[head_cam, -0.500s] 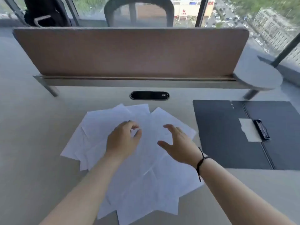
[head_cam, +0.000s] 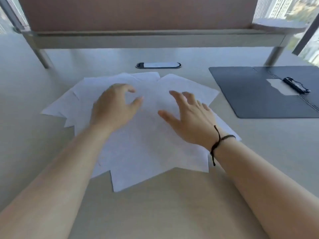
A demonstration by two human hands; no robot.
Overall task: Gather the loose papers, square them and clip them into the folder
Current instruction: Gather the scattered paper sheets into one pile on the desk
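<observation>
Right now your left hand (head_cam: 113, 107) and right hand (head_cam: 188, 118) hover side by side over the papers (head_cam: 146, 149), which lie fanned across the middle of the frame. Both hands have fingers apart and gripping nothing; the left ones curl, the right ones splay. The sheets spread outward past both hands, so each must sweep in from its own side. The folder (head_cam: 250, 94) lies open at upper right, nearer your right hand, its clip (head_cam: 296, 85) closed on a paper scrap.

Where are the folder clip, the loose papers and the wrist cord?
folder clip (head_cam: 296, 85), head view, middle of the black clip bar.
loose papers (head_cam: 148, 144), head view, bare sheet between the forearms.
wrist cord (head_cam: 222, 140), head view, band on the right wrist.
</observation>
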